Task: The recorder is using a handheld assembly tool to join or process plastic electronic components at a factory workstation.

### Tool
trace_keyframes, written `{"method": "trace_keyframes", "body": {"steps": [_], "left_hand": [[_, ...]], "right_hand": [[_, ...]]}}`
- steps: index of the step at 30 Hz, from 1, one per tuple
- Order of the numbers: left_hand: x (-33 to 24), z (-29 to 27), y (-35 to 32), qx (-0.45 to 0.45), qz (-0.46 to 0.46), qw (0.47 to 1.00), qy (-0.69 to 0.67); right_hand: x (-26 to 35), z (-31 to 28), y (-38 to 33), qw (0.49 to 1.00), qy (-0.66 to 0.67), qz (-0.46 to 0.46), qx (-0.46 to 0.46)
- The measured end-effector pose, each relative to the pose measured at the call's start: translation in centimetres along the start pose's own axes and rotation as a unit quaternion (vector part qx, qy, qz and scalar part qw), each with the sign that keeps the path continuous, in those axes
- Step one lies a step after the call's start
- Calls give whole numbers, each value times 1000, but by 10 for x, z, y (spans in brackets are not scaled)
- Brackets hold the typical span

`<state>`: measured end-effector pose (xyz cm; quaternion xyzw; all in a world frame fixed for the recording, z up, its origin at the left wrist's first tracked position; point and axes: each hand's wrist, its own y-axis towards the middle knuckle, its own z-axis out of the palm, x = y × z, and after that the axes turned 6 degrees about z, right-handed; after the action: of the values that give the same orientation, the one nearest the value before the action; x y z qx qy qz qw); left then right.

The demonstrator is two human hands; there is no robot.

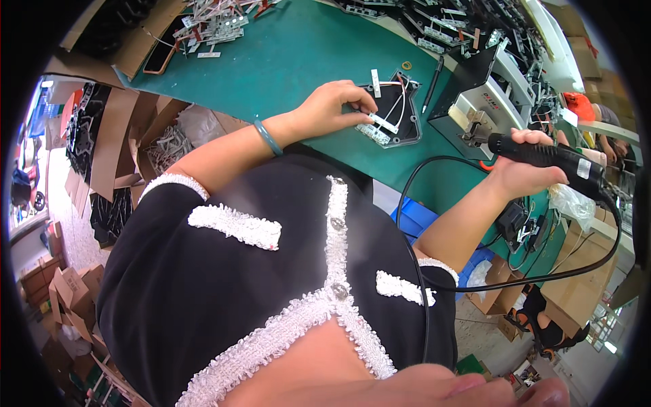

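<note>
My right hand (522, 173) is wrapped round a black corded electric screwdriver (546, 154). The screwdriver's front end points left, close to the metal front of a grey and black screw feeder (483, 102). My left hand (336, 108) pinches thumb and fingertips together at the end of a small white strip (384, 123) with wires. This strip lies over the near side of a black plastic housing (409, 129), beside a pale perforated piece. White wires (405, 102) curve through the housing. Another white strip (376, 82) sits at its far left edge.
A black pen (432, 85) and a rubber band (406, 66) lie beyond the housing on the green table (271, 74). Heaps of white strips (217, 24) and black parts (434, 27) cover the far side. The screwdriver's black cable (502, 283) loops across my front. Open cardboard boxes (146, 136) stand left.
</note>
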<state>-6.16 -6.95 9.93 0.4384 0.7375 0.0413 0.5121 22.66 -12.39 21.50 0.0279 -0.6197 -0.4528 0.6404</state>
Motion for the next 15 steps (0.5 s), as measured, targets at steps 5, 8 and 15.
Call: {"method": "trace_keyframes", "body": {"steps": [5, 8, 15], "left_hand": [[2, -1, -2, -7, 0, 1000, -3], [3, -1, -3, -4, -6, 1000, -3], [1, -2, -2, 0, 2, 1000, -4]], "right_hand": [[0, -3, 4, 997, -18, 41, 56], [4, -4, 4, 1000, 11, 14, 18], [-7, -6, -1, 995, 43, 54, 71]]}}
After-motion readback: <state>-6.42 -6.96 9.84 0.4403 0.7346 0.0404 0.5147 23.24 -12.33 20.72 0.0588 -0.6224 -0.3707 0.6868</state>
